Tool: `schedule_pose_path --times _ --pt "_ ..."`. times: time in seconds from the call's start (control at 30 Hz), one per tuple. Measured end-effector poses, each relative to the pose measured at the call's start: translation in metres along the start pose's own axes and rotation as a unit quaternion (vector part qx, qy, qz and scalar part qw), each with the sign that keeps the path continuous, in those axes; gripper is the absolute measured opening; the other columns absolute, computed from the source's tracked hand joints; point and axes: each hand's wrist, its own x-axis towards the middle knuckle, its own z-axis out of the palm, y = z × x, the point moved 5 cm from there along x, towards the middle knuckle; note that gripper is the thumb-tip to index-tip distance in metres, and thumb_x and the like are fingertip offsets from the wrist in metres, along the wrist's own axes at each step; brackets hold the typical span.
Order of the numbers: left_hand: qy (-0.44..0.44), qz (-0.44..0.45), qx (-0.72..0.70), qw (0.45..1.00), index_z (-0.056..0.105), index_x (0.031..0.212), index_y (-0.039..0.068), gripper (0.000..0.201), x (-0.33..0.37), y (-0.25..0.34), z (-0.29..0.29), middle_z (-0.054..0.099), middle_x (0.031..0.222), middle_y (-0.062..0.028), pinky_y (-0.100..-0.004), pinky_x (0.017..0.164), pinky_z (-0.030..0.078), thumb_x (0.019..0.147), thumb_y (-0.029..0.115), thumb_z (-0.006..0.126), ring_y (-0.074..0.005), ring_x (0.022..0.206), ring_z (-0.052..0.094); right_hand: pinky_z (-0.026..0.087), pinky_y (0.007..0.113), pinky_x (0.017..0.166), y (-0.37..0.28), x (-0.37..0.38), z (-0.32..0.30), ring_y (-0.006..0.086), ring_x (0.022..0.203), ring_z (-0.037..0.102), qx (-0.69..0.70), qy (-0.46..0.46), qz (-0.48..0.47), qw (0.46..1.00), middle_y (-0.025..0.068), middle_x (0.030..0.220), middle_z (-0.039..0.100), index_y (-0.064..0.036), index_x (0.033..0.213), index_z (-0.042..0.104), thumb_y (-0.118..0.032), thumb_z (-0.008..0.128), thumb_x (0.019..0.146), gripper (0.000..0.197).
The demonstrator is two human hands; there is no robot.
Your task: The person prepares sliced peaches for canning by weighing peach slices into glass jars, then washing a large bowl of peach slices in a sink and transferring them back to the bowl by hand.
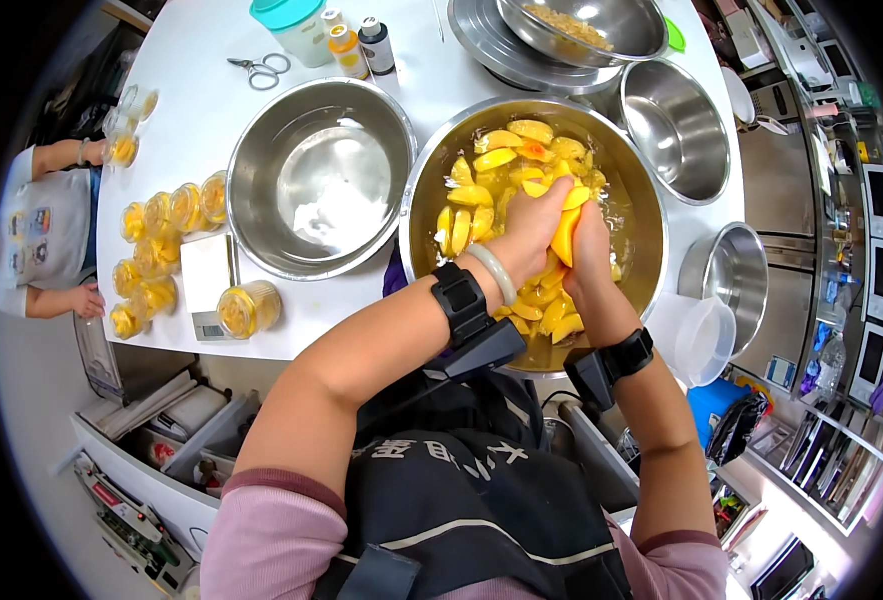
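Both my hands are over a large steel bowl of yellow peach slices lying in clear liquid. My left hand, a pale bangle on its wrist, is closed around some slices. Close against it on the right, my right hand is also closed on slices. Several peach slices stick out between the two hands. How many each one holds is hidden by the fingers. Other slices float around the hands and gather at the bowl's near side.
To the left stands a wide steel basin with clear liquid, beside a scale and filled jars. Steel bowls and a plastic tub stand right. Scissors and bottles lie farther back. Another person stands at left.
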Motion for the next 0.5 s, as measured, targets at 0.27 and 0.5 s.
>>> schedule_pose_path --times 0.27,0.5 --pt "-0.02 0.075 0.041 0.996 0.055 0.103 0.0 0.031 -0.019 0.002 0.008 0.061 0.096 -0.0085 -0.0296 0.071 0.048 0.085 0.025 0.061 -0.0156 0.084 0.059 0.043 0.031 0.075 -0.002 0.007 -0.015 0.0186 0.086 0.053 -0.083 0.017 -0.068 0.994 0.0098 0.098 0.057 -0.0011 0.098 0.057 -0.026 0.039 0.091 0.031" --pt "-0.039 0.067 0.005 0.997 0.056 0.103 0.002 0.029 -0.023 0.005 0.013 0.06 0.095 -0.0081 -0.0292 0.072 0.048 0.085 0.023 0.063 -0.0156 0.083 0.059 0.044 0.031 0.076 -0.012 -0.007 -0.013 0.0165 0.087 0.053 -0.059 0.05 -0.074 0.994 0.0087 0.096 0.056 -0.0009 0.098 0.056 -0.027 0.037 0.093 0.033"
